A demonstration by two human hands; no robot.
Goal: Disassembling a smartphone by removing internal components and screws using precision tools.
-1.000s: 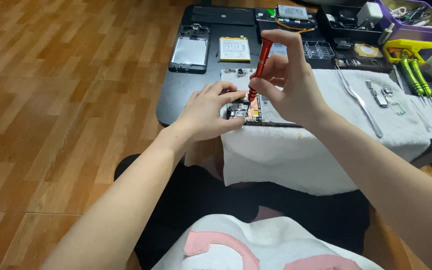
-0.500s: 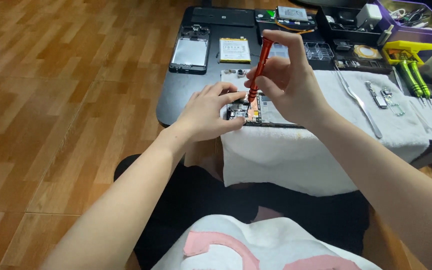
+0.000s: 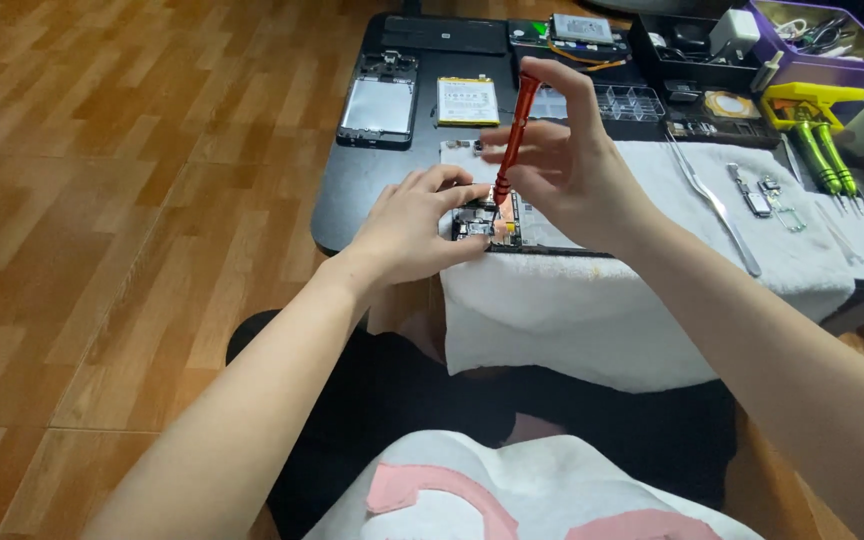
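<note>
My right hand (image 3: pixel 577 165) grips a red screwdriver (image 3: pixel 515 135) almost upright, its tip down on the exposed circuit board of an opened phone (image 3: pixel 492 222). The phone lies on a white towel (image 3: pixel 642 290) at the near edge of a low black table (image 3: pixel 352 195). My left hand (image 3: pixel 412 228) pinches the phone's left end, fingertips next to the screwdriver tip. Most of the phone's right part is hidden behind my right hand.
On the table behind lie a phone frame (image 3: pixel 379 100), a flat battery (image 3: pixel 468 100), a clear parts box (image 3: pixel 630 100), metal tweezers (image 3: pixel 717 205), green-handled screwdrivers (image 3: pixel 820 155) and a purple bin (image 3: pixel 820 35). Wooden floor (image 3: pixel 122 200) spreads to the left.
</note>
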